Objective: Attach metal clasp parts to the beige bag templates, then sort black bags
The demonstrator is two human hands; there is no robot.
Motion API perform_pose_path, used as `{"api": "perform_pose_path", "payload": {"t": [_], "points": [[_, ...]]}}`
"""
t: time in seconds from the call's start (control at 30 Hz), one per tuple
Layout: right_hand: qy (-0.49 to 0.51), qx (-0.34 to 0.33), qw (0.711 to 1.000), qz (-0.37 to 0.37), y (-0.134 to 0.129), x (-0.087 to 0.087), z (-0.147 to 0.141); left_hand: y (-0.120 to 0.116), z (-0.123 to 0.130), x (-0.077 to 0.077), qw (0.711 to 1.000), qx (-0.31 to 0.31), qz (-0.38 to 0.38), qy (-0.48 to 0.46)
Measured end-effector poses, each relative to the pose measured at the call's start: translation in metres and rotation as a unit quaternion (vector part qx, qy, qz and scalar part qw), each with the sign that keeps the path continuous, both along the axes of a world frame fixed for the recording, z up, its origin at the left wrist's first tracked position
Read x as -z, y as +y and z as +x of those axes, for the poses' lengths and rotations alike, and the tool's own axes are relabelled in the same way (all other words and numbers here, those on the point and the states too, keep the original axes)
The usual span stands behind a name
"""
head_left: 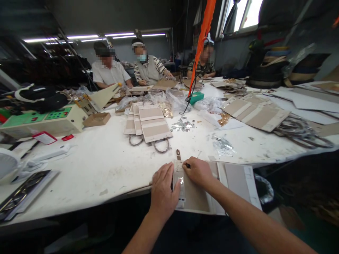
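A beige bag panel (194, 197) with white reinforcing strips lies at the near table edge, partly overhanging it. My left hand (163, 188) is closed about its left edge, with the thumb over a small shiny metal fitting (180, 180). Near the panel's far edge, my right hand (198, 171) is closed in a fist, knuckles up. A small dark object (188, 165) shows between its fingers; its kind cannot be made out. Just beyond the panel, a narrow brown strap tab (178, 154) with metal on it sticks out. The panel's underside is hidden.
Beige bag panels with handles (153, 123) are stacked ahead, and more panels (259, 111) lie right. Silver metal pieces (182, 124) and a plastic bag of parts (224, 145) lie between. A green-topped machine (45, 118) stands left. An orange strip (202, 38) hangs down. Several co-workers sit opposite.
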State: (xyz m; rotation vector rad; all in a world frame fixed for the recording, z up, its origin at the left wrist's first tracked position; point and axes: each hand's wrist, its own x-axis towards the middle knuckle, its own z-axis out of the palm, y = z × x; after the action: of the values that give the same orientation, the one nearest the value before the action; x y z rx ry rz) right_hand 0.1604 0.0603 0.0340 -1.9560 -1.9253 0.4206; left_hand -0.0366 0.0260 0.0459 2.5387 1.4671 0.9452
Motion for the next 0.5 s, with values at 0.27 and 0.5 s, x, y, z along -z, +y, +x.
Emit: {"api": "perform_pose_path", "payload": {"t": [0.27,0.5], "points": [[0.004,0.038,0.999,-0.001,-0.005,-0.003,-0.005,0.032,0.007,0.013,0.984,0.031,-0.117,0.129],[-0.026,0.041,0.999,0.004,-0.010,0.003,-0.016,0.039,0.005,0.008,0.975,0.015,-0.182,0.126]]}}
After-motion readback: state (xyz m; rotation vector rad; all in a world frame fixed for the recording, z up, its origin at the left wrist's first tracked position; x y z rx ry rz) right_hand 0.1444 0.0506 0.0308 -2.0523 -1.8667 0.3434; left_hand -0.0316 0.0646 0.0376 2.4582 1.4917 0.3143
